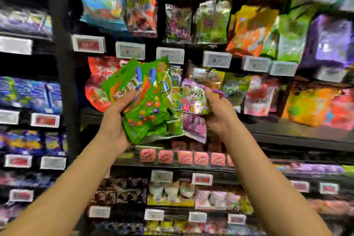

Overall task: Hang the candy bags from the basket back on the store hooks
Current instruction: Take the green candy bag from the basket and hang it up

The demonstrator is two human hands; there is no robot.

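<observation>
My left hand [116,120] grips a stack of green candy bags [141,99], thumb across the front of the top one. My right hand [218,113] pinches the upper edge of a purple and green candy bag [193,109] that overlaps the stack's right side. Both hands are raised in front of the middle row of the hook wall. The hooks themselves are hidden behind hanging bags. The whole view is blurred. No basket is in view.
Hanging candy bags fill the wall: red bags [97,86] behind the stack, green bags [212,21] above, orange bags [251,28] to the upper right. White price tags [217,59] line each rail. Shelves of small packs [183,157] run below.
</observation>
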